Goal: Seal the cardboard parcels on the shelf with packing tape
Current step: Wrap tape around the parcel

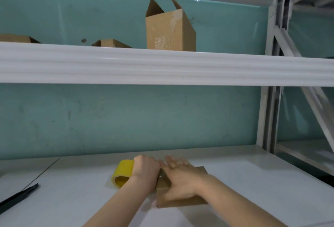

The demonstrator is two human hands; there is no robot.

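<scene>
A small flat cardboard parcel (182, 204) lies on the white lower shelf (244, 181), near its front. My right hand (180, 179) rests flat on top of it with the fingers spread. My left hand (145, 169) is closed on a yellow roll of packing tape (122, 173) just left of the parcel. A strip of clear tape (161, 174) shows between the two hands at the parcel's left edge.
On the upper shelf (162, 66) stands a tall cardboard box (169, 29) with its flaps up, and two low boxes (110, 43) (16, 38) sit to its left. A black tool (18, 197) lies at the lower shelf's left. Grey shelf posts (271, 100) rise on the right.
</scene>
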